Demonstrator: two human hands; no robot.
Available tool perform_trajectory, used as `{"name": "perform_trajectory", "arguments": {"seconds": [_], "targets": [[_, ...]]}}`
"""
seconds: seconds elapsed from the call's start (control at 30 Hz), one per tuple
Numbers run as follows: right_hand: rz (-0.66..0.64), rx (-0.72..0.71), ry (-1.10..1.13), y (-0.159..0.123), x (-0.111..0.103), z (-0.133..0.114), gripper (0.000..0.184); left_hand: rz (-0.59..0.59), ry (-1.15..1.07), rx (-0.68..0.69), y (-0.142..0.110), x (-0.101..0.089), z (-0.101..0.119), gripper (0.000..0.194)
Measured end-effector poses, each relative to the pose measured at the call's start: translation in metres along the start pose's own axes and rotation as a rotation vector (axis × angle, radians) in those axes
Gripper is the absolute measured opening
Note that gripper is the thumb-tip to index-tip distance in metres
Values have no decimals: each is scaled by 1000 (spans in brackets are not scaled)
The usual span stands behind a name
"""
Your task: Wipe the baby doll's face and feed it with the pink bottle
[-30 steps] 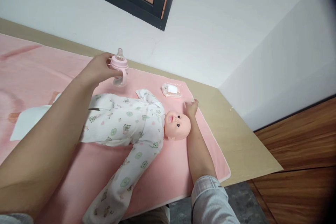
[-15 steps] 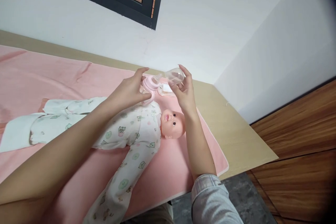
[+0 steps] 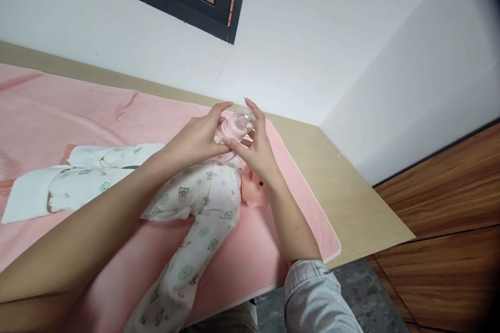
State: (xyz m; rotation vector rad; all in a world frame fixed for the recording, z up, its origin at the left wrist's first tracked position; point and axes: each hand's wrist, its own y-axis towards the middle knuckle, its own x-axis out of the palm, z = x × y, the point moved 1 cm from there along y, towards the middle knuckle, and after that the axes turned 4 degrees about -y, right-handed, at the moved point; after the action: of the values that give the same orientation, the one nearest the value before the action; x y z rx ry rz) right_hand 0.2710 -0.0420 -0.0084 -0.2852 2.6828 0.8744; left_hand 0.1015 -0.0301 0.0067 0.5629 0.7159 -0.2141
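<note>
Above the doll's chest my left hand (image 3: 205, 132) grips a baby bottle (image 3: 231, 130) with a pink collar. My right hand (image 3: 255, 143) holds the bottle's clear dome cap (image 3: 244, 118) over the nipple end, its fingers and thumb curved round the cap. Whether the cap is fully seated on the collar cannot be made out. Below lies a baby doll (image 3: 183, 192) on its back, in a white suit printed with green and brown animals. My right wrist hides part of the doll's head (image 3: 253, 190).
A pink blanket (image 3: 82, 99) lies under the doll on a light wooden table (image 3: 332, 192). Behind the table rises a white wall (image 3: 289, 52) with a dark-framed window (image 3: 219, 10). Wood-grain panels (image 3: 449, 203) stand at the right.
My right hand has moved left with the clear cap, from beside the nipple to over it. My left hand stays round the bottle. The white item behind is now mostly hidden.
</note>
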Motion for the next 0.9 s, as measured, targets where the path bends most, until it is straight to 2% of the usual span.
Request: {"name": "perform_trajectory", "arguments": {"seconds": [0.23, 0.33, 0.47, 0.67, 0.8, 0.9], "targets": [[53, -5, -21, -1, 9, 0, 84, 16, 21, 44, -1, -4, 1, 91], [79, -23, -51, 2, 3, 5, 81, 18, 53, 71, -2, -6, -4, 91], [217, -12, -149, 10, -27, 27, 84, -3, 135, 49, 3, -15, -22, 82], [421, 76, -438, 14, -91, 82, 81, -107, 295, -223, 15, -41, -73, 59], [492, 221, -544, 7, -112, 117, 85, -111, 337, -341, 18, -56, -105, 66], [527, 344, -584, -2, -118, 134, 88, -191, 299, -453, 17, -69, -131, 75]]}}
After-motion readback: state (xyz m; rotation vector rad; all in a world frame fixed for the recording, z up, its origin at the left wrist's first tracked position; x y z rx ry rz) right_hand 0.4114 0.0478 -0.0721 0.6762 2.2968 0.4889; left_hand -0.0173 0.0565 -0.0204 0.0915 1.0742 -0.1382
